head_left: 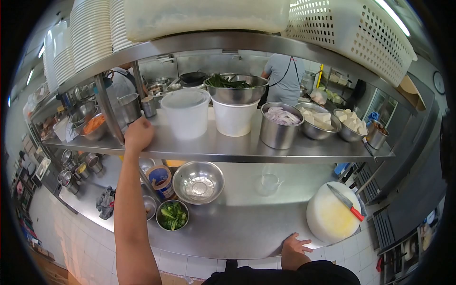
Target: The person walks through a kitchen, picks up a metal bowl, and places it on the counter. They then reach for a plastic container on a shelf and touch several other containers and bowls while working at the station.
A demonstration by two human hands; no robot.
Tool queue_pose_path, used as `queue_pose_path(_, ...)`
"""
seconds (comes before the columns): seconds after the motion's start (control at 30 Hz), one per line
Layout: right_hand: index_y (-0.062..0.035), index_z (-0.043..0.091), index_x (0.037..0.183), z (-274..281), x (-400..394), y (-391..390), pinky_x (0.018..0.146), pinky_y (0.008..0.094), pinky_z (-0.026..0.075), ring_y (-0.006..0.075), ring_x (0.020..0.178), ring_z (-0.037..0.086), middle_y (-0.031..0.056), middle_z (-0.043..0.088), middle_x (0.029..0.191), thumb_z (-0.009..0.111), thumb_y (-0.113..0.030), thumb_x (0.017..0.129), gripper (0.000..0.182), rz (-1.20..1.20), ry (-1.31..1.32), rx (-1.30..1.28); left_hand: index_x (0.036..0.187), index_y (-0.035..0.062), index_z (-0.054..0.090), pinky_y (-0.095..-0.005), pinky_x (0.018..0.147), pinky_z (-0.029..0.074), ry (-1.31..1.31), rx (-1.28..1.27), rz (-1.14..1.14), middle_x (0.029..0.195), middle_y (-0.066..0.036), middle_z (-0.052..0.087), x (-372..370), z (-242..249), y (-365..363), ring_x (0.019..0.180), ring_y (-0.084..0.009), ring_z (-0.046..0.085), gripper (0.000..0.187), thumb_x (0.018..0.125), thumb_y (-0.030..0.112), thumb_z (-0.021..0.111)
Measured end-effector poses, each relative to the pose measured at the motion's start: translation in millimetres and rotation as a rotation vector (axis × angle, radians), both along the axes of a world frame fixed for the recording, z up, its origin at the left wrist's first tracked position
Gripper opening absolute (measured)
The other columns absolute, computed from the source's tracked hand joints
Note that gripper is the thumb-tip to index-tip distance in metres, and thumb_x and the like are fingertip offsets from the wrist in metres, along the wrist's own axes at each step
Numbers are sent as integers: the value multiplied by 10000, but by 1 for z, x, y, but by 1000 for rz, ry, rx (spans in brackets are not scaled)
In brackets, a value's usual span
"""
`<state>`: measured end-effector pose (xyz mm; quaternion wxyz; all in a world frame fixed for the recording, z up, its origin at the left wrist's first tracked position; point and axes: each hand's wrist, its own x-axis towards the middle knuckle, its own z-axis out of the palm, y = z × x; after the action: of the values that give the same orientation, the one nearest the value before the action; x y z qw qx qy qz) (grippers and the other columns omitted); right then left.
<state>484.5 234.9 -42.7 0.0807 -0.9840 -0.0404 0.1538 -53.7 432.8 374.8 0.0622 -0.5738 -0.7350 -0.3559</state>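
My left hand (pixel 138 134) reaches up to the shelf, its back toward me and its fingers curled out of sight. Just beyond it stand a tall metal pot (pixel 129 108) and a smaller metal canister (pixel 148 107); whether the hand grips either is hidden. A lidded white tub (pixel 185 116) is to its right. My right hand (pixel 295 248) is at the front edge of the steel worktable (pixel 237 228), fingers spread and holding nothing. Near it is a round white chopping block (pixel 327 218) with a red-handled knife (pixel 346 203) lying on top.
Along the shelf (pixel 228 151) are a steel bowl of long greens (pixel 232 84) on a white bucket (pixel 232 118), sliced onion (pixel 282 115) and white chunks (pixel 316 118). Below sit an empty steel bowl (pixel 198 183) and chopped greens (pixel 173 216). Two people (pixel 285 76) stand beyond.
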Motion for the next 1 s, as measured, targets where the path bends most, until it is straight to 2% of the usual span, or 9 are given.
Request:
queue_pose_path(0.1,-334,292,1532,7,-4,1,1110,717,224,604,1455,-19,175,9,1667,363,-431,1032,514,-101,-10,33,967,99,705,-444,885,511,9,-2,-5,1007,-160,726,-3,-2,3,1017,-370,665,274,805,289,592)
queue_pose_path(0.17,-168,147,1607,7,-5,1,963,523,479,441,1156,561,334,58,1616,465,-588,889,890,-76,-99,-62,966,97,704,-444,882,511,14,-5,-12,1007,-158,726,-3,-2,3,1017,-370,664,275,804,289,592)
queue_pose_path(0.3,-168,145,1606,5,-4,0,963,524,478,440,1162,559,334,61,1615,459,-587,894,883,-37,-102,-116,968,97,704,-445,875,511,16,-12,-7,999,-156,726,-2,-1,3,1011,-368,665,280,800,291,592)
queue_pose_path(0.4,-165,144,1605,6,-5,0,959,520,479,442,1162,558,335,65,1614,462,-586,896,884,-65,-92,-61,971,97,704,-443,876,510,21,-4,-3,996,-155,726,-3,-1,3,1008,-366,665,284,800,294,592)
queue_pose_path(0.5,-166,140,1606,-6,-2,0,958,515,481,443,1159,557,339,65,1612,467,-587,894,889,-26,-118,-139,975,97,705,-442,879,509,20,-7,-1,996,-155,726,-1,0,2,1010,-365,664,288,801,297,593)
queue_pose_path(0.67,-168,134,1607,3,-7,0,969,521,476,456,1175,551,349,75,1606,466,-596,892,897,-125,-152,-22,980,96,705,-443,879,508,7,-12,-3,1000,-156,726,-3,0,3,1014,-363,664,294,802,301,595)
queue_pose_path(0.9,-168,149,1602,7,-7,1,970,523,477,461,1181,555,347,77,1606,465,-606,893,891,-124,-136,-32,976,99,703,-442,875,509,4,-10,-1,1004,-154,725,-1,1,1,1013,-367,663,287,800,298,594)
queue_pose_path(1.0,-168,148,1599,5,-5,-1,973,518,476,459,1177,558,349,75,1605,457,-607,899,882,-48,-122,-101,978,98,701,-442,876,508,6,-14,1,1004,-154,725,-1,1,0,1014,-367,662,284,803,293,591)
